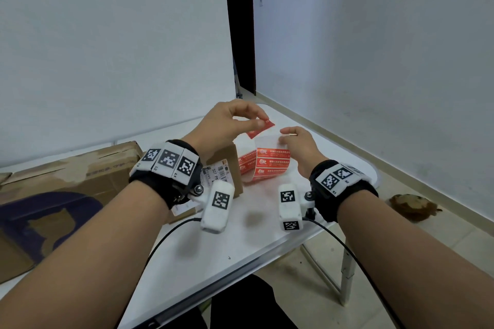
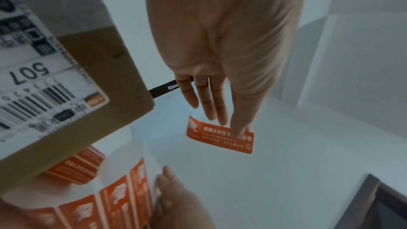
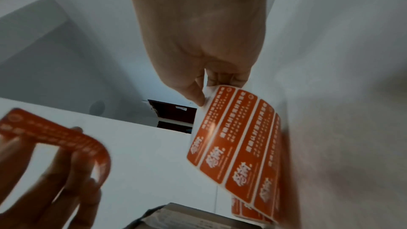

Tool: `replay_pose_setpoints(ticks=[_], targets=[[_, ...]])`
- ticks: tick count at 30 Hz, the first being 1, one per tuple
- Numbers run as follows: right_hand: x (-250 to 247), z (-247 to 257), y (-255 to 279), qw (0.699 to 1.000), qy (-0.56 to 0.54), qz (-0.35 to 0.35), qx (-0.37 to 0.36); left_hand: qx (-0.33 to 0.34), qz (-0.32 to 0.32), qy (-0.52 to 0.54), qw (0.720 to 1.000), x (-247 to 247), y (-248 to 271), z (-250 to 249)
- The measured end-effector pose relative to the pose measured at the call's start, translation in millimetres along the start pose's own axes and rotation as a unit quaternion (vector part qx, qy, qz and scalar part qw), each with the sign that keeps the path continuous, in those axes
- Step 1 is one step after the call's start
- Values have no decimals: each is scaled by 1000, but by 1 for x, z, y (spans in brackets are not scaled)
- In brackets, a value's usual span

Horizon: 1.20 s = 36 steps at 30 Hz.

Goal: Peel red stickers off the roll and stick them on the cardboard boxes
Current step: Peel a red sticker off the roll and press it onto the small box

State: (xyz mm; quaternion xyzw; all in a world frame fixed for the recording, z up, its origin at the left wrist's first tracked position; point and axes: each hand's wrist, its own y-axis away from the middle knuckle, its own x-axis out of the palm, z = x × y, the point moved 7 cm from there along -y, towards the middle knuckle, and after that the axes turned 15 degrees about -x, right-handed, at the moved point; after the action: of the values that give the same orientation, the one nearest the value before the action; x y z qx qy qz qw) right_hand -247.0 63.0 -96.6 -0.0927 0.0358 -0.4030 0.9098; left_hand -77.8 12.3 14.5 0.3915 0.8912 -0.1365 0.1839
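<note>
Now peeling | left hand [image 1: 224, 125] pinches freed sticker [image 1: 263, 127] above table's far edge | right hand [image 1: 296, 141] grips roll [image 1: 263, 165] backing | next: carry flat to small box [image 1: 227, 165], press down smoothly.

Near white surface [image 1: 240, 243] open; small cardboard box [image 1: 231, 165] beside sticker roll [image 1: 264, 165], large box [image 1: 66, 189] blocking left.

On the white folding table [image 1: 240, 243], the small brown cardboard box [image 1: 235, 165] stands at nine o'clock of the roll of red stickers [image 1: 267, 165]; the large flat cardboard box [image 1: 66, 181] lies farther toward nine o'clock.
</note>
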Motion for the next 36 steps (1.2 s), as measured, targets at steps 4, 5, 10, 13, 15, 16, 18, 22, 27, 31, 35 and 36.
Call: replay_pose_setpoints(ticks=[4,5,10,13,15,16,18,22,27,31,35,36], targets=[[2,6,-4,994,102,23,-42,-65,-39,94,993,-17,-2,5],[1,12,-5,986,150,12,-67,-92,-44,116,988,-22,-3,9],[20,62,-8,983,64,-6,-170,-201,-12,240,950,-42,0,24],[49,86,-5,982,-26,73,-173,-214,-7,265,940,-54,3,25],[66,95,-3,975,-52,120,-179,-220,-18,268,938,-63,6,28],[74,98,-2,972,-55,141,-182,-222,-24,267,937,-66,8,29],[85,101,1,966,-50,170,-186,-226,-29,266,937,-71,10,32],[98,104,4,962,-47,192,-188,-223,-32,265,938,-77,15,34],[112,105,8,959,-51,210,-182,-222,-29,262,939,-82,22,39],[119,105,10,960,-62,214,-171,-228,-29,270,935,-88,25,46],[127,106,14,954,-48,238,-177,-232,-36,277,932,-93,28,50],[128,105,15,953,-43,243,-177,-233,-38,278,931,-94,29,52]])
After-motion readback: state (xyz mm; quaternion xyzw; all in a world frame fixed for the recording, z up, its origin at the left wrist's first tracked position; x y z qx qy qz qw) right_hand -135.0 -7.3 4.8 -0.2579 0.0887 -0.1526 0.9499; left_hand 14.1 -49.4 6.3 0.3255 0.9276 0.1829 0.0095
